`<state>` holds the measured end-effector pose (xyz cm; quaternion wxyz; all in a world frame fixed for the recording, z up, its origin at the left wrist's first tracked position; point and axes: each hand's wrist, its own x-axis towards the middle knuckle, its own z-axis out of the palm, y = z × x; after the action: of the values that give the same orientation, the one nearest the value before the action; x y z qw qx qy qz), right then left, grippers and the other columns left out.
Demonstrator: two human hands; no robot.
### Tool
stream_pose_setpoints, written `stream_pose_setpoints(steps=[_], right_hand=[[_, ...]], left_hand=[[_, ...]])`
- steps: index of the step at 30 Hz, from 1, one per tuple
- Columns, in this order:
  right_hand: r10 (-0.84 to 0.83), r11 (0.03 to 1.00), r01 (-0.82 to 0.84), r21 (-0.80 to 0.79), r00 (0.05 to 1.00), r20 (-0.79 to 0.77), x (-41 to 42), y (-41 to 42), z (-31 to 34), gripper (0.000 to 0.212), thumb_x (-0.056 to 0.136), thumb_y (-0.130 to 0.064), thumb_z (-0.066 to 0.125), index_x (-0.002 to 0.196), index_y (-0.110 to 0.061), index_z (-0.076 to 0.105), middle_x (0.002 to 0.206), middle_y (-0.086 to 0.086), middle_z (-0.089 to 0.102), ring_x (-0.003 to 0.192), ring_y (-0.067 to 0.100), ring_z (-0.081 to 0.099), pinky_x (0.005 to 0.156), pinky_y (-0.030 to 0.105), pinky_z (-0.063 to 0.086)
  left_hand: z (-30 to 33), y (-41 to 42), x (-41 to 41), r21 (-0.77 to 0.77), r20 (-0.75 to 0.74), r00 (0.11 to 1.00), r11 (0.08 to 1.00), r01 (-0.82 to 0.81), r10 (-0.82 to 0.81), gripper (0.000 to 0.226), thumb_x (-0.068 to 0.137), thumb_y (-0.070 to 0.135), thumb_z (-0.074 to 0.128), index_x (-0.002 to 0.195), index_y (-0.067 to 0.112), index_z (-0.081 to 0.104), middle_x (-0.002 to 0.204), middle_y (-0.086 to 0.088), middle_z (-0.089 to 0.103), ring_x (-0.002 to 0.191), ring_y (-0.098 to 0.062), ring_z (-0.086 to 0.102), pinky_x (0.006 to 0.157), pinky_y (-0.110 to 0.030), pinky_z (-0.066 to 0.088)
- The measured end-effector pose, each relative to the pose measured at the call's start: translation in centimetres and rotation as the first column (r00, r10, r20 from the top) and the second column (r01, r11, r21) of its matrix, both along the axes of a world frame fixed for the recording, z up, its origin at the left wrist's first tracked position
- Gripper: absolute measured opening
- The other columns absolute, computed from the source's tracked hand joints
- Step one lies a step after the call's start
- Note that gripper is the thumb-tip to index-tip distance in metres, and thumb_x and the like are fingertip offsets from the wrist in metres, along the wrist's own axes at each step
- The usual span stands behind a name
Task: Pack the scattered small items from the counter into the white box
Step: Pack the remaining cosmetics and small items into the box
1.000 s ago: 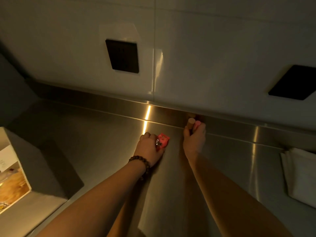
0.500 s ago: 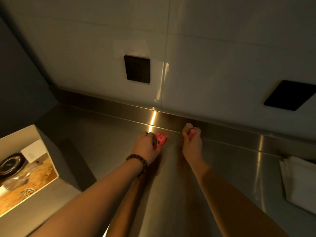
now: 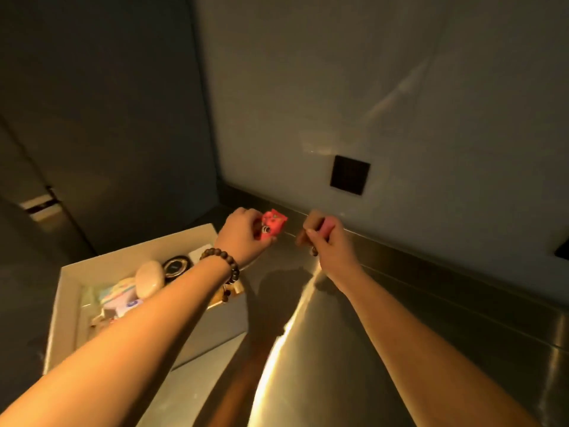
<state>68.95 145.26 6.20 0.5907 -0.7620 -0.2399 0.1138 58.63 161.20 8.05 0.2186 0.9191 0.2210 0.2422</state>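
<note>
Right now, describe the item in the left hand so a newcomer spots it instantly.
Start at the white box on the steel counter. Just past its far corner, the left hand, beaded bracelet on its wrist, pinches a red packet. It is the only bright red thing here.

We see a brushed steel table [image 3: 400, 349] with a low raised strip along the wall at its back edge. Warm light glints in a bright streak across it. An open white box [image 3: 215, 328] rests on its left part, filled with small items.
</note>
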Motion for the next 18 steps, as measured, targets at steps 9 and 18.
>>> stream_pose_setpoints(steps=[9, 18], right_hand=[[0.36, 0.93, -0.359, -0.077, 0.933, 0.005, -9.8, 11.9, 2.1, 0.015, 0.096, -0.024, 0.053, 0.085, -0.029, 0.044, 0.102, -0.008, 0.056, 0.09, 0.007, 0.058, 0.065, 0.018, 0.044], [0.513, 0.822, -0.502, -0.269, 0.858, -0.032, -15.3, 18.4, -0.4, 0.011, 0.096, -0.029, 0.052, 0.106, -0.028, 0.047, 0.107, -0.006, 0.053, 0.089, 0.008, 0.055, 0.066, 0.015, 0.043]], left_hand=[[1.7, 10.7, -16.5, 0.017, -0.158, 0.979, 0.991, -0.131, 0.132, 0.043, 0.074, 0.029, 0.074, 0.113, 0.022, 0.056, 0.099, 0.004, 0.049, 0.094, -0.014, 0.049, 0.077, -0.024, 0.036], [-2.2, 15.2, -23.6, 0.056, -0.514, 0.857, 0.995, 0.082, -0.042, 0.03, 0.079, 0.025, 0.07, 0.107, 0.027, 0.06, 0.109, 0.003, 0.062, 0.101, -0.015, 0.053, 0.088, -0.025, 0.042]])
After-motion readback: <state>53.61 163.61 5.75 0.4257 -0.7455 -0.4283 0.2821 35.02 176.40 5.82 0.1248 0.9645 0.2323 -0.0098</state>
